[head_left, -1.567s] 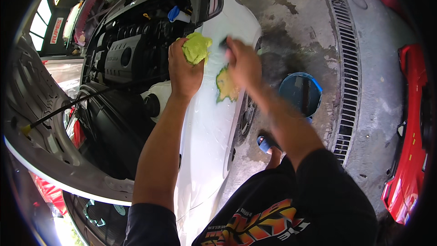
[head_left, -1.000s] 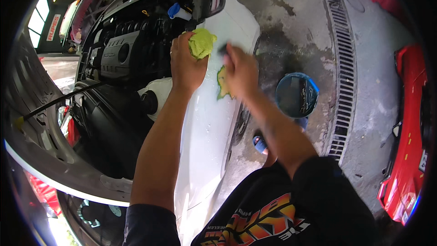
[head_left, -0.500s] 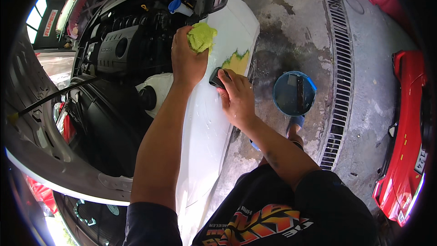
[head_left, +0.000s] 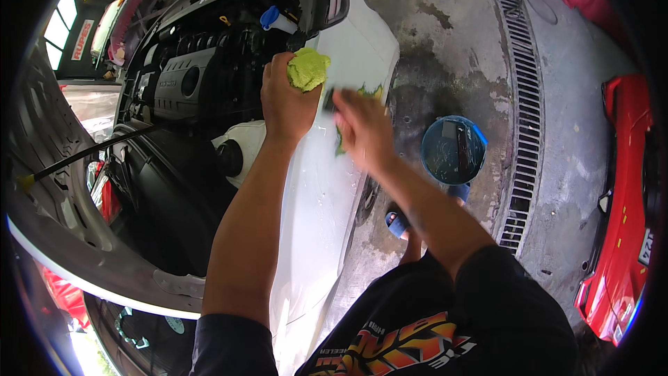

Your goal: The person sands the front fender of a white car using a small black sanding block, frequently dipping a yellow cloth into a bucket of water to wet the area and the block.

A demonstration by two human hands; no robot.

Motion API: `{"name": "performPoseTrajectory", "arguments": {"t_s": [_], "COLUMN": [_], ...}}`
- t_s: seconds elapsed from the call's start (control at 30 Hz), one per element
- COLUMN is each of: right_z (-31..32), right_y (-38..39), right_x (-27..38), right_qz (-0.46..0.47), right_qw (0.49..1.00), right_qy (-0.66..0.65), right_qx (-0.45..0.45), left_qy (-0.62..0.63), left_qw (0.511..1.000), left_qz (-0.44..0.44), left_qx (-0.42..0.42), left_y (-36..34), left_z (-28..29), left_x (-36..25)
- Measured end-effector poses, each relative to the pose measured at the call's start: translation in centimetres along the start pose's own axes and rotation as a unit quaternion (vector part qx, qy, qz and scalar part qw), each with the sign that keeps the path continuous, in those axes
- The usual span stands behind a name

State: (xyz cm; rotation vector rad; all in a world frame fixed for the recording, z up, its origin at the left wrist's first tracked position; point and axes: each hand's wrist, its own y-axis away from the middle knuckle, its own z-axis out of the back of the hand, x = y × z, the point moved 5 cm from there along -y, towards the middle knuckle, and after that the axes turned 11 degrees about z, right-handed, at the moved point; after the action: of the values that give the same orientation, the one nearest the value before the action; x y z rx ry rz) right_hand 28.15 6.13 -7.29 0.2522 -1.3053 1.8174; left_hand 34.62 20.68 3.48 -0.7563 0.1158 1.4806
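On the white fender (head_left: pixel 313 216) beside the open engine bay (head_left: pixel 184 76), my left hand (head_left: pixel 289 101) grips a crumpled yellow-green cloth (head_left: pixel 308 68) near the fender's upper inner edge. My right hand (head_left: pixel 362 129), smeared by motion, is closed on a small dark block (head_left: pixel 330 99) on the fender, just right of and a little below the cloth. Part of a yellowish patch with a ragged green edge (head_left: pixel 370 91) shows on the paint around that hand, which hides the rest of it. The wet panel has streaks and drops.
The raised hood (head_left: pixel 62 188) and its prop rod (head_left: pixel 90 150) are at left. A blue bucket (head_left: pixel 435 160) of dark water stands on the wet concrete near my sandalled feet (head_left: pixel 396 223). A floor drain grate (head_left: pixel 529 132) runs alongside; a red bumper (head_left: pixel 612 264) lies at far right.
My right hand, with the dark block, has moved up and down over the patch, uncovering and covering parts of it. My left hand has shifted slightly with the cloth, staying near the same spot.
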Motion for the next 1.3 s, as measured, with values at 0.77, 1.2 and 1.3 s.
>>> {"name": "performPoseTrajectory", "arguments": {"t_s": [0.77, 1.2, 1.3], "right_z": [0.3, 0.6, -0.1], "right_y": [3.6, 3.0, -3.3], "right_x": [6.0, 3.5, -4.8], "right_qz": [0.015, 0.027, -0.053], "right_qw": [0.999, 1.0, 0.997], "right_qy": [-0.031, 0.002, 0.061], "right_qx": [-0.006, -0.001, 0.0], "left_qy": [0.036, 0.022, 0.038], "left_qw": [0.999, 0.999, 0.999], "left_qz": [0.017, 0.024, 0.002], "left_qx": [-0.005, 0.001, 0.008], "left_y": [0.1, 0.1, -0.5], "left_z": [0.1, 0.4, -0.7], "left_x": [0.9, 0.8, -0.2]}}
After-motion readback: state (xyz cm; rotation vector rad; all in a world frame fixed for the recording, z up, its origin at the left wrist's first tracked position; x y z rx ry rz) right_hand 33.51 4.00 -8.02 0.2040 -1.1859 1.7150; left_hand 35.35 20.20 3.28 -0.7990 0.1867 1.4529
